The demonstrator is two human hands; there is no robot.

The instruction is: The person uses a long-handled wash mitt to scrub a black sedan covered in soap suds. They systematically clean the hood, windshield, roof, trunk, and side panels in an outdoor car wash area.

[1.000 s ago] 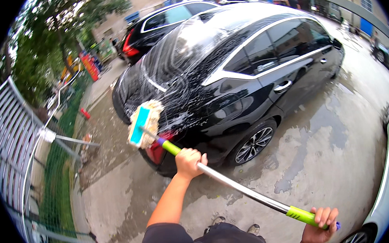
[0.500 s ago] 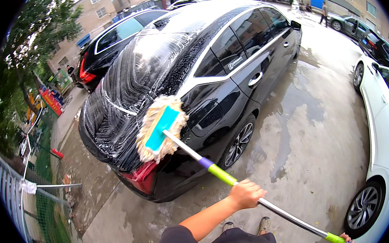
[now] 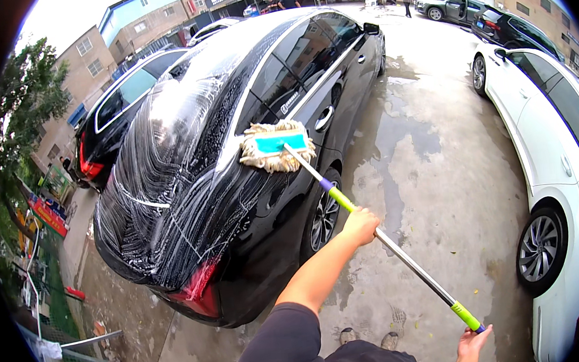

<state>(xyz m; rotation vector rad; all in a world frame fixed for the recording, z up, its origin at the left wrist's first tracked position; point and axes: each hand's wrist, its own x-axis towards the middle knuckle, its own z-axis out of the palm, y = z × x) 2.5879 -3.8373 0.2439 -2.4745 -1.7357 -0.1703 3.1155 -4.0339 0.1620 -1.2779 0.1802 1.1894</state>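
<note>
Head view looks down on a black sedan point(image 3: 233, 151), the largest thing here, parked on wet concrete pavement point(image 3: 433, 190). White soap streaks cover its rear window and boot, which suggests suds have been spread over that end, while the side doors toward the front look dark and glossy. A white car point(image 3: 553, 160) stands to the right of the sedan, well apart across the wet strip, and another dark car point(image 3: 121, 112) sits just beside the sedan's far left side.

A long-handled wash mop point(image 3: 275, 145) rests on the sedan at the rear pillar, just behind the back door window, its fringed head with a teal plate lying flat against the paint so the fibres make full contact. Its metal pole point(image 3: 404, 260) slants down and away from the sedan toward the person.

Left hand point(image 3: 361, 226) is wrapped closed around the pole below the green sleeve, near the sedan's rear wheel, steering the head. Right hand point(image 3: 472, 343) curls around the green grip at the pole's far end, farthest from the sedan, giving leverage.
</note>
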